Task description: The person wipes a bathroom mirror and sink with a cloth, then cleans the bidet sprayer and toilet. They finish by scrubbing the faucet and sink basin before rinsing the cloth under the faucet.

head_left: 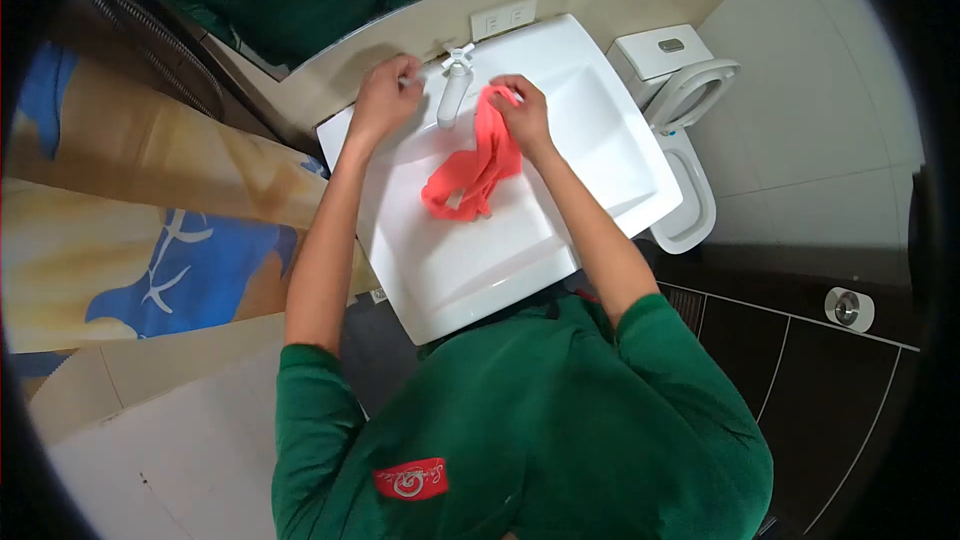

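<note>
A coral-red cloth (487,160) hangs in loose folds from my right hand (525,118), which grips its upper end to the right of the faucet. Its lower part droops into the basin of the white sink (430,275). Left of the white faucet (456,90), my left hand (390,98) is over the sink's back left corner. Its fingers are loosely curled, with a gap between thumb and fingertips. The faucet has a cross-shaped handle, and no water stream shows below its spout.
Behind the sink are a wall outlet (503,17) and a mirror (350,0). A toilet (690,170) with its seat raised stands to the right. A patterned shower curtain (150,220) hangs at the left. A white-edged round fitting (849,310) is at the far right.
</note>
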`<action>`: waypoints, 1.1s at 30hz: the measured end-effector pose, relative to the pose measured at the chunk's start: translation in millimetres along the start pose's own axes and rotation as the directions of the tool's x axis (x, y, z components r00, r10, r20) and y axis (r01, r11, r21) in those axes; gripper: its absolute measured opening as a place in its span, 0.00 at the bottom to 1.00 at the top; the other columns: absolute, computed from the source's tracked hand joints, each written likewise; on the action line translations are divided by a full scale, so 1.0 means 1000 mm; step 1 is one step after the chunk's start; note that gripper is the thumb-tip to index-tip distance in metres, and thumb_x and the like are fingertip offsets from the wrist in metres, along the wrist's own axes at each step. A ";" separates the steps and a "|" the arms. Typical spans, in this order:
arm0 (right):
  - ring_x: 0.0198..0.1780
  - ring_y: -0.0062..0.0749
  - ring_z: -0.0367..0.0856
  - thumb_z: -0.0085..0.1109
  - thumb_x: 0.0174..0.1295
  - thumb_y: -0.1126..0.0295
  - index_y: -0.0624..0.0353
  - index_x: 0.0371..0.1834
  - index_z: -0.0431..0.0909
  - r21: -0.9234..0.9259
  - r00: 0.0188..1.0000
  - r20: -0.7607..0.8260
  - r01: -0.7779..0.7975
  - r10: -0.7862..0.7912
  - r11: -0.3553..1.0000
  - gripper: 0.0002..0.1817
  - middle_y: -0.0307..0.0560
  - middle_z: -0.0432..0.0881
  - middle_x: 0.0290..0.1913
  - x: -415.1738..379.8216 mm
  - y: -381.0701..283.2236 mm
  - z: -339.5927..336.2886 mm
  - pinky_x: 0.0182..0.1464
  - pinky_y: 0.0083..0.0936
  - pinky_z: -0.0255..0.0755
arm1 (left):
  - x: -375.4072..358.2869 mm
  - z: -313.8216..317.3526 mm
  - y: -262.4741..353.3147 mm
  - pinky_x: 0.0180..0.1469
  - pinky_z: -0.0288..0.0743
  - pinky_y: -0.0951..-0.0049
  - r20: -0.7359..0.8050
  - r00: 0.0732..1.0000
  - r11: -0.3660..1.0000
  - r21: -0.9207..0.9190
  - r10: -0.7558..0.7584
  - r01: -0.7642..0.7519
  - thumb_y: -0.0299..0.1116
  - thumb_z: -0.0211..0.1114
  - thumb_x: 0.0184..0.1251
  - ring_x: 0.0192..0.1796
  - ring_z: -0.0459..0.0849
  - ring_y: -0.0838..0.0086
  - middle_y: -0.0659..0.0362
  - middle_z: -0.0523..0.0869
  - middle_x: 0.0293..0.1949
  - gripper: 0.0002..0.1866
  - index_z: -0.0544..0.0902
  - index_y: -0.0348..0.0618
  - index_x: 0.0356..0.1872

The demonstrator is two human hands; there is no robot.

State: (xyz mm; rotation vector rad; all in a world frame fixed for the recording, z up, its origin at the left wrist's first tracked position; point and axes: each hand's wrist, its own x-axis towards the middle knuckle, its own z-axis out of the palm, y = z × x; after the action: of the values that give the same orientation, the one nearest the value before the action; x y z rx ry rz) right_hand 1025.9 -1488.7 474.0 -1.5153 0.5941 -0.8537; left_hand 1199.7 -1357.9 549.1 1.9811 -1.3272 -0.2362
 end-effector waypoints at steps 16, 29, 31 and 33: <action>0.37 0.29 0.82 0.70 0.44 0.71 0.65 0.45 0.80 -0.166 0.957 0.006 -0.284 0.288 0.945 0.22 0.49 0.84 0.39 0.062 0.039 0.039 0.41 0.22 0.75 | 0.040 0.047 -0.008 0.40 0.76 0.66 -0.019 1.000 0.988 0.155 -0.020 0.023 0.30 0.62 0.54 0.33 0.85 0.64 0.48 0.85 0.30 0.11 0.84 0.40 0.38; 0.43 0.31 0.80 0.65 0.49 0.75 0.65 0.46 0.80 0.025 0.979 -0.178 0.108 -0.102 0.994 0.18 0.49 0.82 0.41 0.038 0.038 0.051 0.50 0.23 0.72 | 0.034 0.048 -0.011 0.41 0.75 0.58 -0.090 0.996 1.000 -0.007 -0.001 0.000 0.28 0.60 0.52 0.34 0.82 0.51 0.44 0.83 0.29 0.07 0.83 0.36 0.29; 0.44 0.30 0.80 0.65 0.50 0.75 0.66 0.45 0.80 0.097 0.982 -0.186 0.038 -0.019 0.995 0.18 0.49 0.82 0.42 0.040 0.036 0.055 0.50 0.21 0.71 | 0.034 0.049 -0.010 0.42 0.74 0.58 -0.113 0.994 1.000 -0.013 0.008 -0.010 0.28 0.60 0.52 0.34 0.82 0.51 0.44 0.83 0.29 0.07 0.83 0.35 0.28; 0.43 0.28 0.79 0.64 0.50 0.76 0.67 0.44 0.80 0.059 0.976 -0.203 0.094 -0.080 0.994 0.17 0.49 0.82 0.42 0.041 0.039 0.057 0.49 0.20 0.71 | 0.033 0.050 -0.009 0.42 0.75 0.58 -0.121 0.992 1.000 -0.002 0.020 -0.020 0.28 0.60 0.52 0.34 0.82 0.51 0.44 0.83 0.29 0.07 0.82 0.35 0.28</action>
State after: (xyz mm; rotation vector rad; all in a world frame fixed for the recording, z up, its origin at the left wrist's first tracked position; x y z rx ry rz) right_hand 1099.9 -1491.1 442.6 -1.4112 0.6418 -1.0925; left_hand 1195.8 -1408.0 515.0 1.9464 -1.2674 -0.1068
